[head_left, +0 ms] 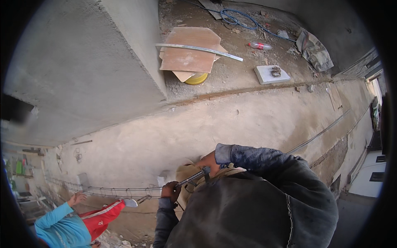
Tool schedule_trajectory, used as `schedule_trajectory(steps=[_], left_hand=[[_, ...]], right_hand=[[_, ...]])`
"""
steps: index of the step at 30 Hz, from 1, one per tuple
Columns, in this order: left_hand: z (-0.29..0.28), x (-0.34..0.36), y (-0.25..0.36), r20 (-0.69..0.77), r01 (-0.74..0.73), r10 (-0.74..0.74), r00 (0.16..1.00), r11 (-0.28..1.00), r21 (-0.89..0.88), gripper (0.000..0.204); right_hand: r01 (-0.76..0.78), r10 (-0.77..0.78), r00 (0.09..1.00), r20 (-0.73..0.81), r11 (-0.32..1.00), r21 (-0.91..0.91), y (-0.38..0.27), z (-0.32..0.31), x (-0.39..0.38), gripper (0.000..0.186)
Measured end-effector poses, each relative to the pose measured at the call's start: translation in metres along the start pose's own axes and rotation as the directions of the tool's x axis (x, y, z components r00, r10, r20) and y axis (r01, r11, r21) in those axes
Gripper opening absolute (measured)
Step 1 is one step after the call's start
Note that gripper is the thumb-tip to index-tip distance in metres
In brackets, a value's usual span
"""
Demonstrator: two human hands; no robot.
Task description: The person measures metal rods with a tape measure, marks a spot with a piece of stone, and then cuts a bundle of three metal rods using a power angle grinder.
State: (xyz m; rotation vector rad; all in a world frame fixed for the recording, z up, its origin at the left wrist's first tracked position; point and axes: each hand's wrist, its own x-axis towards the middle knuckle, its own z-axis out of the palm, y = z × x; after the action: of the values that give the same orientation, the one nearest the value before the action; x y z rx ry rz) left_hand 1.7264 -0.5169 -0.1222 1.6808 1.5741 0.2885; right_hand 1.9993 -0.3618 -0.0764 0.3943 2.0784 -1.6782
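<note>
My left hand [170, 191] is closed around a thin dark steel rod [191, 178] that runs up and to the right. My right hand [209, 160], coming out of a dark blue sleeve, grips the rod's upper end, where a small dark fitting sits. A tan bundle [187, 172] lies just behind the rod, between my hands. My dark jacket hides what is below them. Both hands are held out over the edge of a concrete slab, against a rough plastered wall [231, 124].
A long rebar cage [103, 192] runs along the wall lower down. A person in a light blue top and red trousers [66, 227] stands below left, one hand raised. On the slab lie plywood sheets [188, 51], a yellow bucket [196, 78], a metal strip [198, 48], a blue hose [240, 18], a plastic bottle [259, 45] and a white block [271, 74].
</note>
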Motion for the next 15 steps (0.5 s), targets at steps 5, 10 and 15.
schedule_trajectory(steps=[5,10,15], left_hand=[[-0.064,0.046,-0.010,-0.142,-0.153,0.133,0.981,0.977,-0.145,0.033],[-0.152,0.070,-0.067,-0.388,-0.106,-0.007,0.922,0.957,-0.270,0.073],[-0.204,0.038,-0.180,-0.558,-0.091,-0.444,0.701,0.720,-0.688,0.066]], right_hand=[[-0.032,0.041,0.998,0.046,0.983,-0.182,-0.064,-0.071,0.079,0.081],[0.081,-0.088,0.996,-0.020,0.965,-0.249,-0.071,-0.138,0.189,0.084],[0.207,-0.235,0.971,-0.054,0.928,-0.308,-0.171,-0.222,0.320,0.069]])
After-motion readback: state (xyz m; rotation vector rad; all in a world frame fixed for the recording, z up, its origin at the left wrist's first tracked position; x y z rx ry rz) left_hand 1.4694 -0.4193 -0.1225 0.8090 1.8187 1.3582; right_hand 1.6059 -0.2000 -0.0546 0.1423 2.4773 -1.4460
